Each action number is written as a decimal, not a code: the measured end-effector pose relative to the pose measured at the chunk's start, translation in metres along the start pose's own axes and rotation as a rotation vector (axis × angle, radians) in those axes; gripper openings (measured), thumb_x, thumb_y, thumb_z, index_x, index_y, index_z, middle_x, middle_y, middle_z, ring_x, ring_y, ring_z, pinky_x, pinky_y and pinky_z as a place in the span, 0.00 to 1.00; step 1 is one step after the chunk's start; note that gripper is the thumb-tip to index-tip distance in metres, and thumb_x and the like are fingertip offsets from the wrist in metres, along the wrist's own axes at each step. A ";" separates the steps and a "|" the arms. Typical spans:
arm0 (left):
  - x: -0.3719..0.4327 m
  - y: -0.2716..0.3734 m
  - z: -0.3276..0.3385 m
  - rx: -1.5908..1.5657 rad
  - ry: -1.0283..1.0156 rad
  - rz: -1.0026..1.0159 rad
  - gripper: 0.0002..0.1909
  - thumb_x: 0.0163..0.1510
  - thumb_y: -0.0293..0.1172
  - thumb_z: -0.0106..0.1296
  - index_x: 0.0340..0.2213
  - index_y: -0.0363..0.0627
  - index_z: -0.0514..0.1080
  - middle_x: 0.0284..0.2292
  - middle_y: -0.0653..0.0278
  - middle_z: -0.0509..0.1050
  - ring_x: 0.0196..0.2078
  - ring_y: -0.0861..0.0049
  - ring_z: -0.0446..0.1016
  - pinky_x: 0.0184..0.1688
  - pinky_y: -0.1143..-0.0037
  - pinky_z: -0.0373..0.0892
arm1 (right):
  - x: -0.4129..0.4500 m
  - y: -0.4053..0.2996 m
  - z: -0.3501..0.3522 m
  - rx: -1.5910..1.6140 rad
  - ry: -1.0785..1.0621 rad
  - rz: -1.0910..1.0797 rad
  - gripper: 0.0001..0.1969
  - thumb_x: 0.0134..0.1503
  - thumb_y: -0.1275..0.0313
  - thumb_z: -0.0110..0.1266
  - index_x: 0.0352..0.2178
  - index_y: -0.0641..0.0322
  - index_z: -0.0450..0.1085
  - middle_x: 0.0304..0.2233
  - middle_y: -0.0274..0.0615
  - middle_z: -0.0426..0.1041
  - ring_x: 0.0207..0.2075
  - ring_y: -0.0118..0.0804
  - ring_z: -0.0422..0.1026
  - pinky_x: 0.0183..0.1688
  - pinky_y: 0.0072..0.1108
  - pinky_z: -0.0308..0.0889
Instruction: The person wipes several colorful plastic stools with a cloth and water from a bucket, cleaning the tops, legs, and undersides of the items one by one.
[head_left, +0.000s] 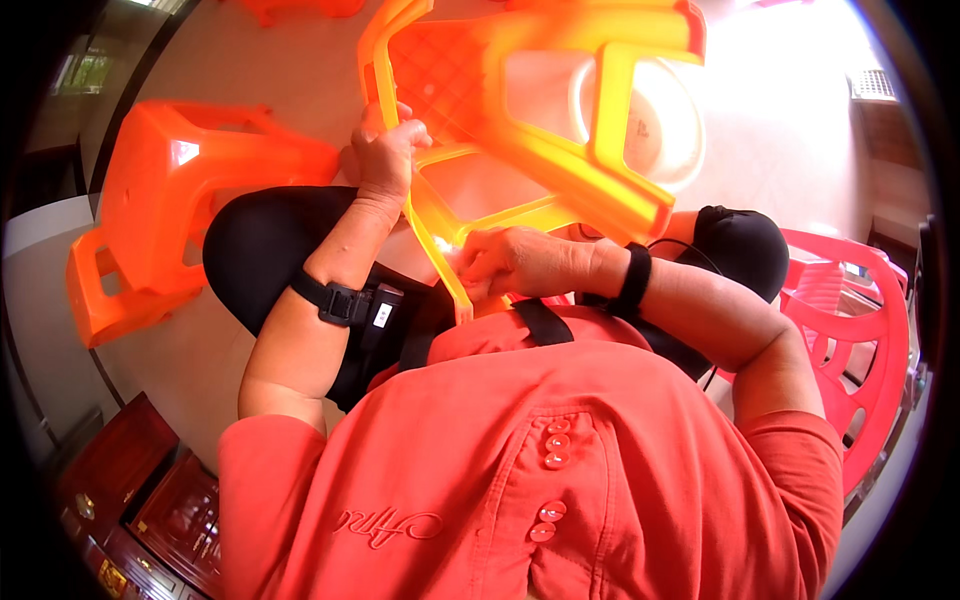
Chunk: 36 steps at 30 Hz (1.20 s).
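Observation:
A glossy orange-yellow plastic stool (536, 161) is tipped over in front of my lap, with its legs and open frame sides towards me. My left hand (386, 154) grips the narrow edge of one leg, high on the left. Lower down, near my belly, my right hand (517, 259) is bent with its fingers curled against the inner side of that same leg. Its fingertips are partly hidden, so I cannot tell whether anything small is in them. Black straps circle both forearms, and a small black device hangs by the left one.
Another orange plastic stool (161, 217) lies tipped on the floor at the left. Beyond the held stool stands a white basin (675, 127), partly covered by it. A pink plastic chair (855, 330) is close at my right. Dark red wooden furniture (176, 510) is at lower left.

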<state>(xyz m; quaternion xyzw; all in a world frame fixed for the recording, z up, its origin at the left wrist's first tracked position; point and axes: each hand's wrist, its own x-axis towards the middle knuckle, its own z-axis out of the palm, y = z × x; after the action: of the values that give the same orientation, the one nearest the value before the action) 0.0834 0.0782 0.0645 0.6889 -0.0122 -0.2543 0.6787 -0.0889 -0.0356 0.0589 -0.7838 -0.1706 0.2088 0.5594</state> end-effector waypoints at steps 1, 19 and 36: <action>-0.001 0.002 0.002 0.015 0.021 -0.002 0.19 0.38 0.17 0.46 0.37 0.42 0.64 0.31 0.63 0.66 0.15 0.84 0.59 0.15 0.81 0.59 | -0.001 0.003 0.002 -0.069 0.099 -0.217 0.07 0.47 0.72 0.53 0.29 0.57 0.74 0.31 0.41 0.70 0.33 0.40 0.71 0.36 0.27 0.66; -0.009 0.010 0.012 -0.008 0.045 -0.020 0.15 0.36 0.22 0.55 0.30 0.42 0.66 0.21 0.70 0.65 0.14 0.85 0.58 0.17 0.80 0.59 | 0.042 0.000 -0.006 0.500 0.126 0.273 0.11 0.58 0.68 0.45 0.29 0.66 0.68 0.21 0.34 0.67 0.27 0.23 0.64 0.31 0.16 0.60; -0.008 -0.003 0.007 -0.035 0.069 0.092 0.14 0.42 0.34 0.56 0.31 0.45 0.66 0.21 0.68 0.65 0.18 0.79 0.64 0.24 0.78 0.63 | 0.078 0.009 -0.016 0.313 0.170 0.406 0.03 0.48 0.78 0.46 0.22 0.64 0.66 0.15 0.34 0.65 0.17 0.26 0.65 0.21 0.21 0.61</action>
<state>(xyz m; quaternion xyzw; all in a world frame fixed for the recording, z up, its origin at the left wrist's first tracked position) 0.0732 0.0746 0.0645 0.6840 -0.0160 -0.1993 0.7015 -0.0136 -0.0123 0.0442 -0.7206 0.0720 0.2738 0.6330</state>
